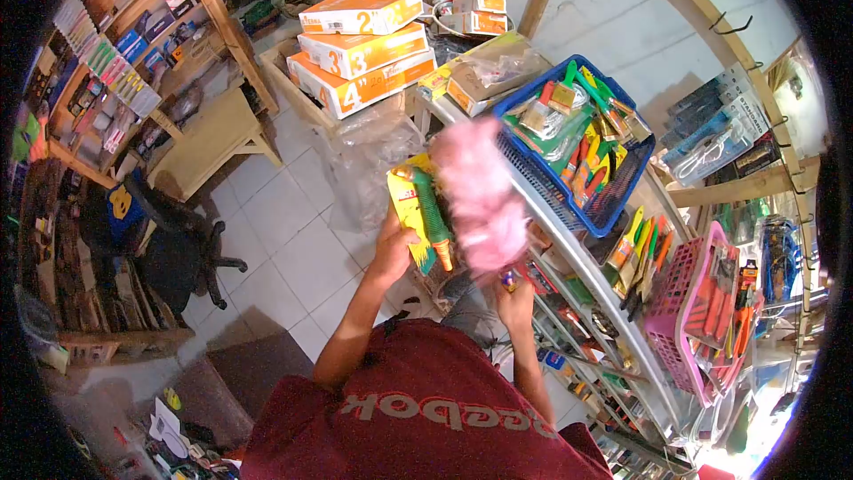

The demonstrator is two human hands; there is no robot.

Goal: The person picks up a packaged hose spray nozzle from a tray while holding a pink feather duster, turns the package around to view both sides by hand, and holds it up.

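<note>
I have the left hand [394, 253] at 7 o'clock from the middle of my view, its thumb laid over the front of a yellow-carded pack [408, 213] and its fingers pinching it near the lower end. That pack sits almost dead centre, tilted, with a green ribbed handle ending in an orange tip. Between 4 and 5 o'clock I have the right hand [515, 300], fingers curled around the grip end of a fluffy pink duster [480, 200]. The duster's head rises towards 1 o'clock, blurred, just beside the pack; I cannot tell whether the two touch. Beyond it, at 2 o'clock, a blue basket [613, 204] full of brushes and green-handled tools rests on a metal-edged rack [613, 302]. At 4 o'clock I see a pink basket [671, 324] with more tools. Towards 11 o'clock stand three stacked orange-and-white boxes [342, 80] marked 2", 3" and 4", with crumpled clear plastic [360, 164] below them, and at 9 o'clock a dark chair [173, 244] on the tiles.
</note>
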